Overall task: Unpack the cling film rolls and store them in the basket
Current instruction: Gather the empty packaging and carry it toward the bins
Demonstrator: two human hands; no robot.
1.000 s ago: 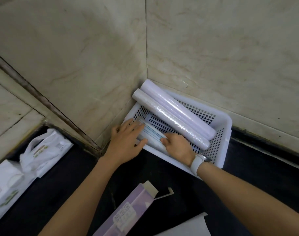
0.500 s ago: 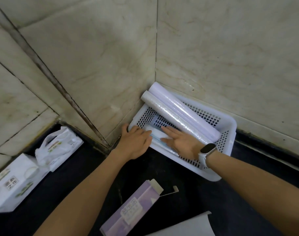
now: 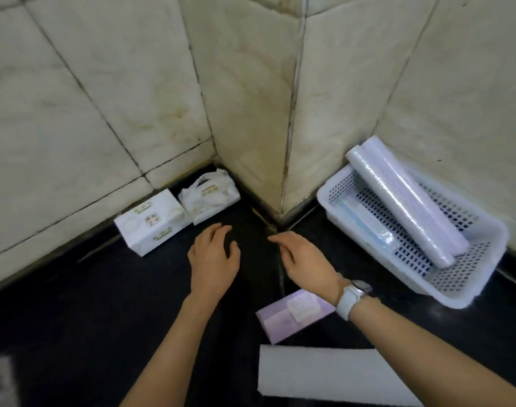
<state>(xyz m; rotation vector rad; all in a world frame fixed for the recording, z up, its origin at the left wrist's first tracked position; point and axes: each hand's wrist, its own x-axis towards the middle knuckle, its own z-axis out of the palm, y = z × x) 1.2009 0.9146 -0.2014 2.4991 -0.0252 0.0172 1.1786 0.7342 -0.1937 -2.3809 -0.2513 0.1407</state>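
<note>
Hovering hands: left hand (image 3: 214, 257) and right hand (image 3: 305, 258), centre of the frame, fingers spread, holding nothing, over the black floor (image 3: 89, 312).
Basket: white perforated basket (image 3: 462, 292) at right, against the wall.
Cling film rolls: two rolls (image 3: 403, 201) lie tilted across the basket; a flat blue-edged pack (image 3: 365, 221) sits beneath them.
Lower centre: lilac carton (image 3: 292, 314), white sheet (image 3: 324, 371).
Left of centre: tissue packs (image 3: 154, 223).

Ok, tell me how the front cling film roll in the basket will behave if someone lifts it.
The front cling film roll is a long straight tube, so probably stiff. Its glossy wrap suggests a slippery grip. It lies sloped with its far end on the basket rim, beside the second roll, so it may slide or roll once nudged.
</note>
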